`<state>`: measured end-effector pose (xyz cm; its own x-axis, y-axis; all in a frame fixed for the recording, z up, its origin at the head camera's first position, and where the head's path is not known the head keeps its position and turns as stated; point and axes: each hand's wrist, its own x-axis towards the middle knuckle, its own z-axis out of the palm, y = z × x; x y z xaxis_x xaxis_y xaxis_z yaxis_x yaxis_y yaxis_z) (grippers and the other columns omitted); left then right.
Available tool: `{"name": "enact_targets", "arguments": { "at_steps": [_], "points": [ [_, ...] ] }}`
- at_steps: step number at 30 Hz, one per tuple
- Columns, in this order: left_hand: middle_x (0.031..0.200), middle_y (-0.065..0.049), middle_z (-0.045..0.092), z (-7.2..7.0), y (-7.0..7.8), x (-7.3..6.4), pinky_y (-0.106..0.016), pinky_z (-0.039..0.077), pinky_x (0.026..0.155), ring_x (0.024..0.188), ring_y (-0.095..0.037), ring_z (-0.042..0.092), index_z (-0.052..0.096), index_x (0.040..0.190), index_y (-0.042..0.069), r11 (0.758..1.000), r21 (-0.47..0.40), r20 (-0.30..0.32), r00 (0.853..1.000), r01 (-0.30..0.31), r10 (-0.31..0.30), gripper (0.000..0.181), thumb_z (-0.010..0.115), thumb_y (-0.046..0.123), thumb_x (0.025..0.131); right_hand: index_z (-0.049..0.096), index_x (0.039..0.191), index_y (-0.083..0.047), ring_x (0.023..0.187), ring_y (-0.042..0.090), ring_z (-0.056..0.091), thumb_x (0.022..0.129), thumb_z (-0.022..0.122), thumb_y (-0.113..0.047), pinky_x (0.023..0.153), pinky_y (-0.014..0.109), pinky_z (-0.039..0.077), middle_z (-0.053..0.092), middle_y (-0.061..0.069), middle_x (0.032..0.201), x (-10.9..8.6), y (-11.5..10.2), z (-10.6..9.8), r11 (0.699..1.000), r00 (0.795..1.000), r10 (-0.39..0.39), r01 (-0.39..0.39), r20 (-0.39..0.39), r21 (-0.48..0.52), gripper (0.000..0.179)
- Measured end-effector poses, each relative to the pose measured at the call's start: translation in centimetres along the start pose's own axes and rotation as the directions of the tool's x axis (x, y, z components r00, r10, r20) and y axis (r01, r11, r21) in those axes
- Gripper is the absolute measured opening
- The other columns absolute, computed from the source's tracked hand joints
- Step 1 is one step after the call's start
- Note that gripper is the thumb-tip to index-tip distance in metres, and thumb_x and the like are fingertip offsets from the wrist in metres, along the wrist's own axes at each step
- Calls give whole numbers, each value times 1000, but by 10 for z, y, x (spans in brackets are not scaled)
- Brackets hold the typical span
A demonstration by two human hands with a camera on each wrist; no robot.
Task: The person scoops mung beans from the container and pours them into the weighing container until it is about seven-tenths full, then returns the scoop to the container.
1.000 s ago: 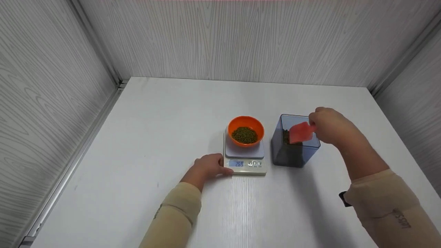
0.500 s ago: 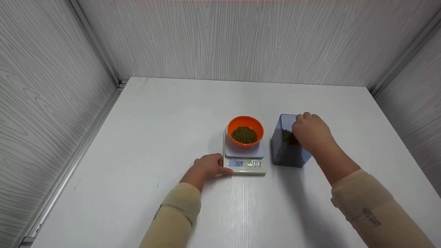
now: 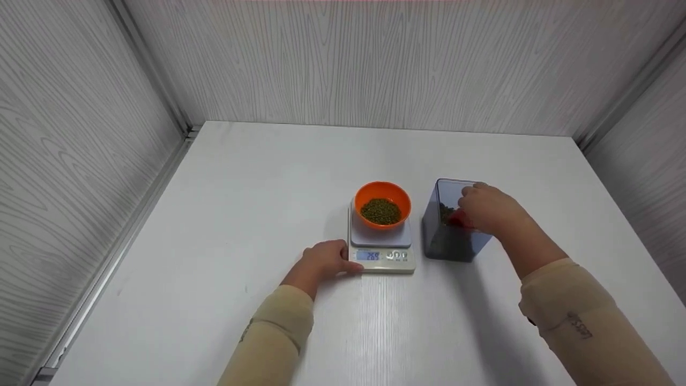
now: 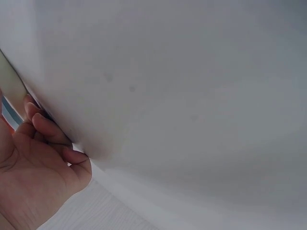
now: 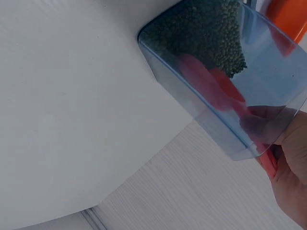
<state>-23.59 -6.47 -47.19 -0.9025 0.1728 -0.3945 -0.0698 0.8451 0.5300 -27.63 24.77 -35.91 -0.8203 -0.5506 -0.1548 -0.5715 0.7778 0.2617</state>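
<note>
My right hand (image 3: 489, 208) grips the handle of a red scoop (image 5: 206, 84). The scoop's blade is inside a clear bluish square container (image 3: 447, 246), against the green beans (image 5: 201, 33) in it; part of the blade is hidden by the hand in the head view. To the left, a white kitchen scale (image 3: 378, 236) bears an orange bowl (image 3: 396, 195) with small green beans (image 3: 380, 212) inside, and its display reads 269 or similar. My left hand (image 3: 324, 257) holds the scale's front left corner, thumb at the front edge and fingers curled along the side.
Everything stands on a white table (image 3: 241, 214). Pale wood-grain panels (image 3: 375, 64) enclose it at the back and both sides. The container is just right of the scale, with a narrow gap between them.
The right hand has lowered the scoop from above the container's opening down into the beans. It has then tilted and shifted slightly right. The left hand, scale and bowl stay put.
</note>
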Motion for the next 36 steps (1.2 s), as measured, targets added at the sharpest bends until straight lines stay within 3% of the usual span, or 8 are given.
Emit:
{"name": "enact_targets", "arguments": {
  "at_steps": [5, 13, 23, 36],
  "points": [
    [72, 3, 51, 1, 0, 1, -39, 33, 77, 76, -19, 48, 51, 79, 18, 1000, 16, -10, 1000, -16, 16, 43, 71, 55, 69, 66, 88, 1, 77, 26, 53, 73, 62, 10, 75, 41, 48, 55, 13, 81, -1, 11, 3, 990, 1000, 12, -13, 5, 143, 18],
    [73, 3, 51, 2, 1, 1, -39, 31, 79, 77, -19, 48, 51, 79, 17, 1000, 24, -8, 1000, -5, 6, 44, 70, 56, 69, 67, 81, -3, 67, 19, 47, 77, 60, 5, 66, 36, 47, 53, 4, 74, -3, 18, 11, 935, 1000, -20, 15, 10, 354, 12],
    [73, 3, 50, 3, -1, 3, -40, 32, 79, 76, -18, 48, 51, 79, 17, 999, 30, -15, 1000, -13, 14, 44, 69, 56, 70, 68, 84, -4, 75, 21, 51, 81, 62, -1, 74, 40, 47, 60, 7, 81, 2, 16, 18, 881, 999, 16, -30, 33, 472, 8],
    [71, 3, 50, 3, 0, 2, -36, 32, 74, 76, -18, 47, 51, 78, 18, 1000, 12, -23, 1000, -10, 11, 44, 71, 56, 68, 68, 81, -4, 71, 19, 51, 82, 61, 1, 69, 38, 46, 60, 5, 77, 2, 17, 24, 861, 997, -18, 53, -74, 506, 9]
  ]
}}
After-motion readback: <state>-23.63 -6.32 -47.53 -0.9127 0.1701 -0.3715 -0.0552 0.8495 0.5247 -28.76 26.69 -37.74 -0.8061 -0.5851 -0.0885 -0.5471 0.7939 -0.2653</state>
